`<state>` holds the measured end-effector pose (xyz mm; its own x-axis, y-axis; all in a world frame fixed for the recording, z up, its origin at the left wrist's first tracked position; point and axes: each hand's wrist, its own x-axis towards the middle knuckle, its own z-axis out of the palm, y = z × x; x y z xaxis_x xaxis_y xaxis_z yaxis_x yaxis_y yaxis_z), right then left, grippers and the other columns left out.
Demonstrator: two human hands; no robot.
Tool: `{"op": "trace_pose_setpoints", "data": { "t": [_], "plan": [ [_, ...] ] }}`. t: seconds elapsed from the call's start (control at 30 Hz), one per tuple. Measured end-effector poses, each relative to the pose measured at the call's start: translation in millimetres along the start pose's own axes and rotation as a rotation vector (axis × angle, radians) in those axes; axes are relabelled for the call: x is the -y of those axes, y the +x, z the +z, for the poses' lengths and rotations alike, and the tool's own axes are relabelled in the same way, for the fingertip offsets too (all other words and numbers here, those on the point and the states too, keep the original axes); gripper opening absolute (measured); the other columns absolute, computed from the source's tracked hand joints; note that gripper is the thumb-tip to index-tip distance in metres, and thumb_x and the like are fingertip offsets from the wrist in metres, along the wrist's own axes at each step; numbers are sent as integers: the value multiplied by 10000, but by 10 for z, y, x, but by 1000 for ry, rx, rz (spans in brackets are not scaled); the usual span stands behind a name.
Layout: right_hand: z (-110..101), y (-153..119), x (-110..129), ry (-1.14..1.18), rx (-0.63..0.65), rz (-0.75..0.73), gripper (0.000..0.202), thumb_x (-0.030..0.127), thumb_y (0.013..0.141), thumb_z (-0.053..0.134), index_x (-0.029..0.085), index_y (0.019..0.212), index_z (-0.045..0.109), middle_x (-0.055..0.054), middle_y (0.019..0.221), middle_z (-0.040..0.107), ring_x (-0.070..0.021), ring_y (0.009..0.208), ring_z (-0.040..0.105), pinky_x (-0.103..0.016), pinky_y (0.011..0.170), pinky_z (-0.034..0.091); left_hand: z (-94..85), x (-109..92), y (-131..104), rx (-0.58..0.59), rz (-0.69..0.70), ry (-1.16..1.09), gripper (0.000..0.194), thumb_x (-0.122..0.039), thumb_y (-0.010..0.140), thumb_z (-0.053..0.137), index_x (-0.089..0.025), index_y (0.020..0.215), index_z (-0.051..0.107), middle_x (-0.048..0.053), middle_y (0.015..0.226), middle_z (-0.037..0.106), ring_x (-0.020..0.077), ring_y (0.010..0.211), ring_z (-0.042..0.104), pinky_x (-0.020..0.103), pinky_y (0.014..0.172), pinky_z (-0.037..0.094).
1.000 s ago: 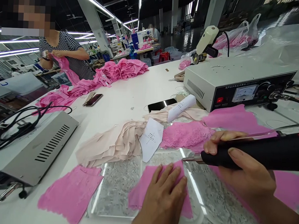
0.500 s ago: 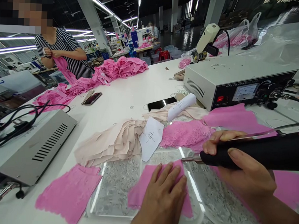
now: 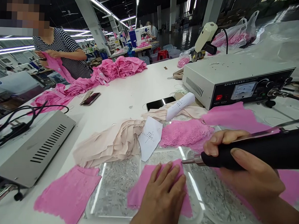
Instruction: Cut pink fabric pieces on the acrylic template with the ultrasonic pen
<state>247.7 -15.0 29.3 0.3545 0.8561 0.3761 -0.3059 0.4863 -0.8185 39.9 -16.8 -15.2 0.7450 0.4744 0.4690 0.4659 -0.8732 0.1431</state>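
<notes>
Flat on a pink fabric piece (image 3: 141, 187) lies my left hand (image 3: 160, 195), its fingers stretched out and pressing the cloth onto a clear-covered, marbled board (image 3: 116, 189). My right hand (image 3: 246, 165) is wrapped round a black handheld ultrasonic welder (image 3: 266, 151). The metal tip (image 3: 193, 160) of the welder points left and meets the upper right corner of the fabric piece. Left of the board is another pink piece with a scalloped edge (image 3: 68, 194). Behind it are stacked beige fabric pieces (image 3: 111, 140), a white dotted paper pattern (image 3: 149, 136) and pink lace pieces (image 3: 185, 133).
A grey control box with a meter (image 3: 235, 79) stands at the back right, a second grey box (image 3: 36, 146) at the left. Two phones, one black (image 3: 159, 103), lie on the white table (image 3: 125, 91). Across it a person in a striped top (image 3: 72, 55) handles pink cloth.
My right hand and the welder have tilted slightly, with the tip staying at the fabric corner. My left hand stays in place. The person opposite has shifted the pink cloth left.
</notes>
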Motion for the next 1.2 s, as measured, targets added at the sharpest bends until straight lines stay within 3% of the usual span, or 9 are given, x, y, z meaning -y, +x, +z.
{"op": "trace_pose_setpoints", "data": {
  "t": [0.5,0.73,1.0,1.2],
  "plan": [
    [-12,-49,66,2,62,114,194,372,769,745,236,782,607,-7,717,550,-149,569,542,-290,519,518,-13,-14,15,4,-25,-8,270,-182,972,438,-151,1173,614,81,1296,631,280,1212,592,497,956,548],
    [-33,-59,31,38,77,118,166,350,788,723,235,801,604,-9,732,560,-145,600,550,-286,579,524,-50,-32,42,19,-39,-6,281,-196,989,410,-143,1191,598,75,1271,648,267,1189,609,479,969,545],
    [-104,-89,116,126,39,227,192,341,709,767,226,747,618,-7,686,527,-154,549,534,-284,517,515,-115,-60,75,65,-74,-46,291,-220,1003,388,-121,1179,596,87,1260,653,261,1207,596,483,1001,523],
    [-22,-93,187,120,56,264,244,400,671,815,240,725,639,-9,654,525,-150,504,530,-282,486,503,-133,-68,54,89,-99,-68,274,-229,979,459,-144,1199,599,90,1290,635,259,1240,570,484,1033,494]
  ]
}}
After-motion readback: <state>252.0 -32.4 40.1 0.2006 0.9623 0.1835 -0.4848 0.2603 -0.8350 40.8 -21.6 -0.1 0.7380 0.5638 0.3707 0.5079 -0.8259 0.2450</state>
